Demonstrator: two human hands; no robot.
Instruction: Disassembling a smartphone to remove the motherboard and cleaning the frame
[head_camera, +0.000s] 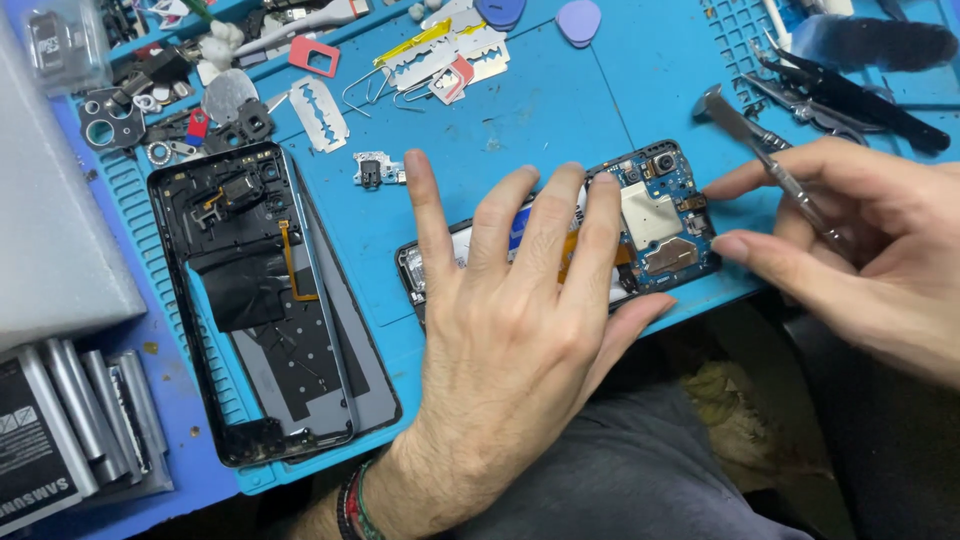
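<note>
On the blue mat (560, 110) my left hand (520, 300) lay flat, pinning the opened phone (655, 220), whose long axis ran left-right, while my right hand (860, 240) pinched a metal spudger (760, 150) just right of its board end.

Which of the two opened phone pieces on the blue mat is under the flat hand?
The opened phone with its blue circuit board exposed, under the left hand; the black back frame lies untouched.
</note>
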